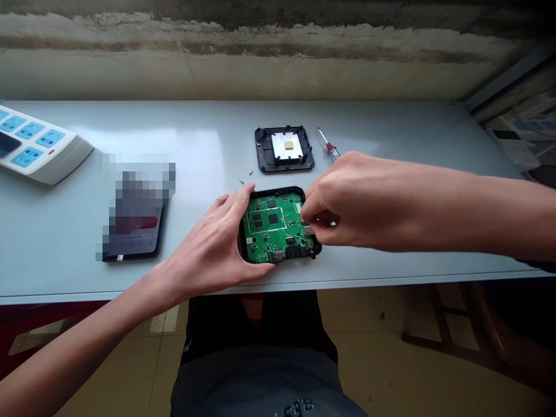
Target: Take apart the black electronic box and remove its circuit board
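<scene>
Green circuit board sits bare in its black plastic case, square black cover off; my left hand grips the case, right hand pinches the board.

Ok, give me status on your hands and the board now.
Left hand cupped around black casing. Right hand pinching at right edge of green circuit board. Red-handled screwdriver and loose screws lie beyond, apart from it.

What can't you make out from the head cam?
Head view:
Phone: screen pixelated.
Right hand: fingers hide what they touch on the green circuit board.
Screwdriver: handle hidden behind right hand.
Loose screws: too small to tell type.
Power strip: cut off by left edge.
</scene>
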